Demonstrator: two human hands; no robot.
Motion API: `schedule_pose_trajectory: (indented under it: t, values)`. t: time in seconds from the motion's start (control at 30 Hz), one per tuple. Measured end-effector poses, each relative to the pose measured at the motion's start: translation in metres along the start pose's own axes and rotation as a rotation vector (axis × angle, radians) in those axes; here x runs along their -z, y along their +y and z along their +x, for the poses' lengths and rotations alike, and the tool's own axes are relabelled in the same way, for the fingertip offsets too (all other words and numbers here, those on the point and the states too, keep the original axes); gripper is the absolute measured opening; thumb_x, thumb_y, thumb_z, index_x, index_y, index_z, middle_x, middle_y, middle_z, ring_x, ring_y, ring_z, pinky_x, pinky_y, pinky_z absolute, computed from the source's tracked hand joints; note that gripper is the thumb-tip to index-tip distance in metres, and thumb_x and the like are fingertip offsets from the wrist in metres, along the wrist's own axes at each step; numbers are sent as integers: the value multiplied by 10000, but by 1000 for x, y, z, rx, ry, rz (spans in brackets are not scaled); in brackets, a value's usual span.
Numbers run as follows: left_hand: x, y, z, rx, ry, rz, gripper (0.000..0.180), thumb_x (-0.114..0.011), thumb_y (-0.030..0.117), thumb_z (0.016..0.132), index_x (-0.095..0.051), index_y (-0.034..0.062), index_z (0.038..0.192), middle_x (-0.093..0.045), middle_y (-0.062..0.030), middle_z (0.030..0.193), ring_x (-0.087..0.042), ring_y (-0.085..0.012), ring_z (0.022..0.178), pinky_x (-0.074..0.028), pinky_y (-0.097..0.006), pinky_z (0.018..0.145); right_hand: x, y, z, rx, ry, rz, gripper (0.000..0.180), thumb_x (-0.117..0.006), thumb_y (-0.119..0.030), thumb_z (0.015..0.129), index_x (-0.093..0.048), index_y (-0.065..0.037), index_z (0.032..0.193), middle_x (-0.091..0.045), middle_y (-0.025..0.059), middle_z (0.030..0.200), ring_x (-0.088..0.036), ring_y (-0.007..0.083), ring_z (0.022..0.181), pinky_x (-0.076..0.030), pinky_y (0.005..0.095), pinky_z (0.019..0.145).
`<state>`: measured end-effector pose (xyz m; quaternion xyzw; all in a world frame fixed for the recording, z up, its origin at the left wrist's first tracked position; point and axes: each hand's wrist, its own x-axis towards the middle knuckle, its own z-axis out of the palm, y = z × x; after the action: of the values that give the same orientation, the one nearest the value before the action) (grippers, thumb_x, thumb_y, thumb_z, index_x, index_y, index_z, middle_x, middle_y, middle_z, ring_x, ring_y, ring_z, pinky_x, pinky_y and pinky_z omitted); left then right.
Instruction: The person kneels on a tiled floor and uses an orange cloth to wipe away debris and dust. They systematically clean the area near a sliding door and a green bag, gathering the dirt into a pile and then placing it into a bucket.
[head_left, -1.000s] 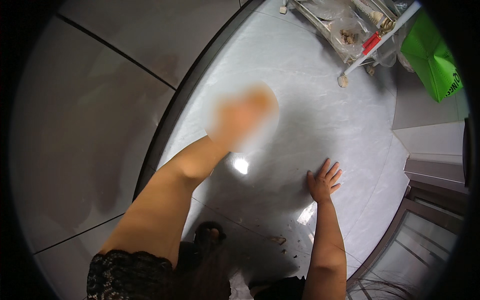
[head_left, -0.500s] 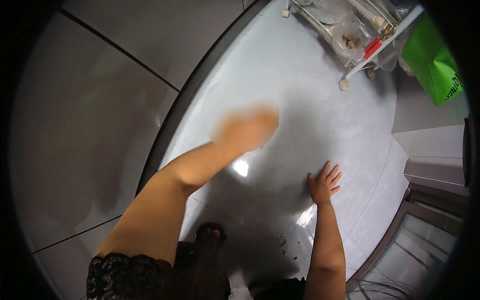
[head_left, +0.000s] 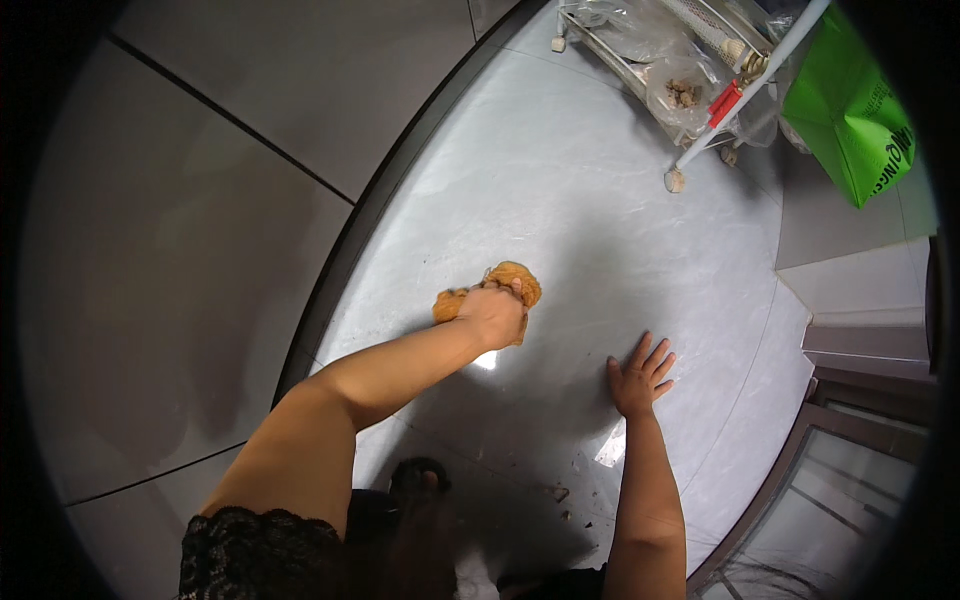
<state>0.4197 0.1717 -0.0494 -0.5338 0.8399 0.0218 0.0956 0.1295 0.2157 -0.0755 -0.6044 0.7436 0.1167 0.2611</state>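
Observation:
My left hand (head_left: 494, 317) is closed on a crumpled orange-brown cloth (head_left: 515, 277) and presses it against the pale, glossy floor (head_left: 560, 140). Folds of the cloth stick out on both sides of the fingers, and part of it is hidden under the palm. To the right and a little nearer, my right hand (head_left: 640, 378) lies on the floor with its fingers spread, holding nothing.
A white wheeled rack (head_left: 676, 180) with plastic bags stands at the far right, beside a green bag (head_left: 850, 110). Dark edging (head_left: 350, 232) borders the floor on the left. Small dark debris (head_left: 560, 493) lies near my shoe (head_left: 418, 478). A framed glass door (head_left: 830, 500) is at lower right.
My left hand, blurred by motion before, has come nearer to me with the cloth, which now shows clearly. My right hand keeps its place on the floor; the view has shifted slightly.

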Motion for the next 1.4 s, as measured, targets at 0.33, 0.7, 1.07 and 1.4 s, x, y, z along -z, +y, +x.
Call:
schedule_pose_trajectory:
  t: [0.33, 0.7, 1.07, 1.4]
  values:
    - [16, -10, 20, 199, -369, -360, 471, -453, 312, 954, -514, -77, 1214, -708, -170, 932, -682, -325, 845, -542, -444, 722, 3, -4, 2, -12, -29, 6, 916, -543, -508, 911, 4, -175, 1566, 125, 183, 1610, 137, 432, 1465, 5, 676, 1113]
    - [46, -80, 7, 174, 49, -295, 319, -533, 315, 936, -677, 92, 1113, -678, -138, 937, -632, -307, 878, -541, -435, 728, 2, -5, 3, -45, -17, -18, 912, -551, -477, 919, 4, -145, 1563, 129, 185, 1608, 141, 440, 1462, 11, 670, 1113]
    - [-8, -167, 97, 465, -54, -195, 495, -486, 464, 961, -403, 403, 1446, -414, -86, 1426, -262, -388, 1380, -302, -646, 1043, 0, -4, 2, -17, -21, 3, 910, -549, -469, 923, 20, -161, 1563, 153, 190, 1603, 165, 435, 1458, 24, 658, 1117]
    - [-20, -19, -108, 194, -116, -396, 378, -582, 219, 904, -599, 246, 1281, -586, -84, 1102, -531, -306, 1038, -492, -415, 862, 1, -9, 4, -71, -6, -49, 929, -561, -483, 908, 27, -188, 1564, 130, 155, 1616, 133, 415, 1472, 1, 658, 1123]
